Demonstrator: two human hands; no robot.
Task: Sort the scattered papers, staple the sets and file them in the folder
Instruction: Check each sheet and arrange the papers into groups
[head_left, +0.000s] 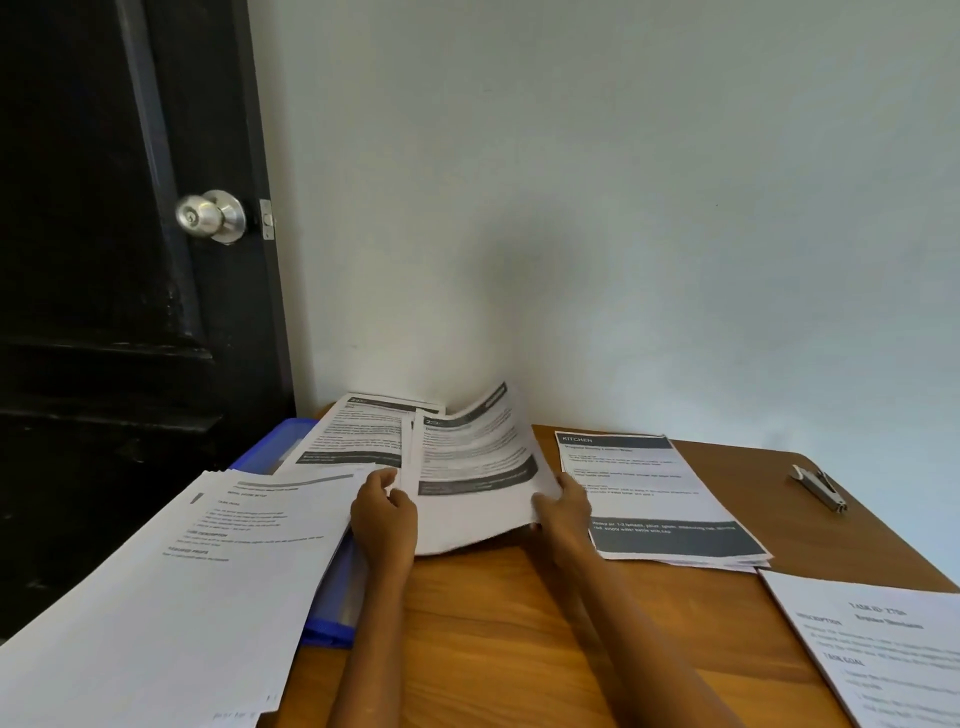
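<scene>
Hands (470, 512) pinch paper sheaf (472, 467); papers mostly hide blue folder (332, 587).

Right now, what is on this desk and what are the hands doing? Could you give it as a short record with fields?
left hand: left hand pinches the left edge of the middle sheaf
right hand: right hand grips the sheaf's right edge
sheaf: far end curls up against the wall
folder: blue folder lies under the left stack
other papers: KITCHEN sheet and a near-right sheet
stapler: stapler lies untouched at far right
surface: wooden table
</scene>
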